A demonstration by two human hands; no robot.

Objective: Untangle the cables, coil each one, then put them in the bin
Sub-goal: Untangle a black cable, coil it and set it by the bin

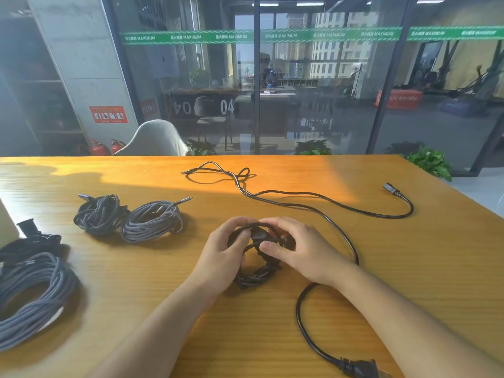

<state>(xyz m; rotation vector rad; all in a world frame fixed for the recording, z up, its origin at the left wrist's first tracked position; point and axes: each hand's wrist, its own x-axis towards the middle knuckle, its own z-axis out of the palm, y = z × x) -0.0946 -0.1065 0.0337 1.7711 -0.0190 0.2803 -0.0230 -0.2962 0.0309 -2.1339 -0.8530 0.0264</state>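
With three braided grey cable coils point(128, 219) already lying wound at the frame's left, the left hand point(226, 255) and right hand point(297, 246) are gripping a small black cable bundle point(259, 257) at centre table point(409, 268), while a long black power cord point(327, 203) is sprawling uncoiled and no bin is showing.

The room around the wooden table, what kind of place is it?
Probably an office or studio workspace: a glass partition with a green "MAXIMUM" strip, desks and chairs behind it, and fire extinguishers by a concrete pillar.
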